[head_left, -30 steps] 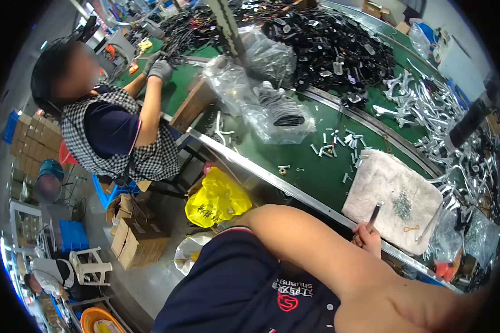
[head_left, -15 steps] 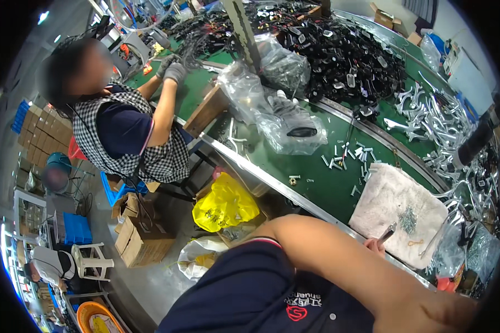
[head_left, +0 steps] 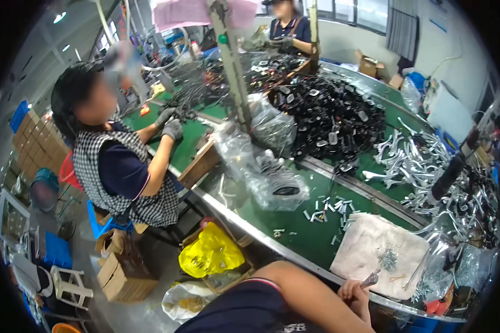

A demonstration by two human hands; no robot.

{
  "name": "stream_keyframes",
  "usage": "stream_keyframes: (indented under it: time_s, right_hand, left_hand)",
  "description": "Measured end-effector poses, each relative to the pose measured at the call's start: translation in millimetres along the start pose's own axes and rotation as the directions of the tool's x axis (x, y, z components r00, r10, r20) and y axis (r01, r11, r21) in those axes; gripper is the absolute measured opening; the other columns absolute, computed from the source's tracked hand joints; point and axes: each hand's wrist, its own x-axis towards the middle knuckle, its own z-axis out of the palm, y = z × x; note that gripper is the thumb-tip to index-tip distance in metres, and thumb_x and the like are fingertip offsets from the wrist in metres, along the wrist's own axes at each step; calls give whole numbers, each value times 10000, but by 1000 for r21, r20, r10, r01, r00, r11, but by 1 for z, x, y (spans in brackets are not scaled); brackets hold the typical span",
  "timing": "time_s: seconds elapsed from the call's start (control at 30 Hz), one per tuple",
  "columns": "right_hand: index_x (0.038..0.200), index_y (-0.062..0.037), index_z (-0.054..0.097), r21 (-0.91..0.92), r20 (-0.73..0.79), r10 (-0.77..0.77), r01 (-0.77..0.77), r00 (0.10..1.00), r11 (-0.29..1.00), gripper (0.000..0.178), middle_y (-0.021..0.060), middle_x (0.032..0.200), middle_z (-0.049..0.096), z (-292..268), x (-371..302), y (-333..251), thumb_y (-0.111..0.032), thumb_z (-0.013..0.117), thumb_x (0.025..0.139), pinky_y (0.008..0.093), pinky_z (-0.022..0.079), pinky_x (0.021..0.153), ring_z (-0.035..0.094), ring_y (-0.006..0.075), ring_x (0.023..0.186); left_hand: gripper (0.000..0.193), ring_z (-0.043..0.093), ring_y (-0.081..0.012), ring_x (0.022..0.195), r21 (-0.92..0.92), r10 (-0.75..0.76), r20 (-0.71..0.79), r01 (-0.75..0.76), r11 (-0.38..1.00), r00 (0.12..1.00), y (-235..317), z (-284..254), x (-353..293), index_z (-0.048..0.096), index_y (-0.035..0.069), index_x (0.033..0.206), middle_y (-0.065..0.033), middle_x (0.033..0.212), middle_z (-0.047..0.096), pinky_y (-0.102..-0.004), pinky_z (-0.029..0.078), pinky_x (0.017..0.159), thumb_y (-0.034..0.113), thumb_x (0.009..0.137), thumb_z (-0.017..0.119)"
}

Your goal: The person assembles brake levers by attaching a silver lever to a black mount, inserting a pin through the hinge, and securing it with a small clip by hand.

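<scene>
My left arm [head_left: 316, 291] reaches across from the lower middle. At the near table edge, my left hand [head_left: 352, 293] has its fingers closed on a short silver metal part [head_left: 370, 279]. The part tilts up over a whitish cloth pad [head_left: 355, 244]. A small heap of tiny metal pieces [head_left: 387, 257] lies on this pad, beside a small brass-coloured clip [head_left: 397, 278]. My right hand cannot be made out, and the exact kind of the held part is too small to tell.
Silver levers [head_left: 405, 155] pile up at the right, black parts [head_left: 327, 116] at the back. Pins [head_left: 330, 206] and plastic bags [head_left: 275, 180] lie on the green table [head_left: 255, 222]. A gloved co-worker [head_left: 122, 161] works at the left; another person [head_left: 291, 30] stands far back.
The view has shifted, so the table sits lower and the far person shows. More of my hand is visible, with the silver part still in its fingers.
</scene>
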Motion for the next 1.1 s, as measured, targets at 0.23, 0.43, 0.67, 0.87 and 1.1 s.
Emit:
stream_keyframes:
  time_s: [0.23,0.43,0.67,0.87,1.1]
  right_hand:
    - [813,-19,455,-275,106,-167,191,980,942,260,89,827,485,-5,17,-12,-274,496,838,271,384,668,474,159,783]
    - [947,11,455,-645,263,-236,352,935,678,299,110,939,496,19,31,-30,-272,473,851,282,393,736,483,169,867]
    - [864,-20,581,-735,214,37,136,976,665,162,156,792,582,21,37,-37,-95,501,744,366,431,692,561,293,775]
    - [833,-14,572,-752,140,36,83,989,654,149,149,754,579,19,35,-34,-73,466,746,358,436,638,559,291,702]
    - [842,4,562,-577,152,-40,122,988,808,186,132,782,600,6,33,-16,-83,433,741,324,442,654,572,233,722]
  left_hand:
    - [356,520,-301,846,562,-459,-407,613,555,789,55,-73,-88,538,33,1005,-178,925,532,-407,403,735,293,762,560]
    - [375,522,-298,774,665,-232,-714,743,71,661,94,-102,-121,481,10,1045,-151,916,510,-369,422,653,162,722,595]
    - [220,522,-263,603,521,-363,-782,851,66,507,105,-99,-144,523,33,883,-90,697,526,-334,406,532,144,712,606]
    - [218,514,-249,569,534,-278,-796,840,98,538,101,-96,-149,533,53,855,-74,649,513,-325,399,516,138,681,632]
    - [201,497,-237,543,528,-300,-786,839,129,540,95,-94,-149,540,57,833,-54,604,485,-324,382,494,130,669,629]
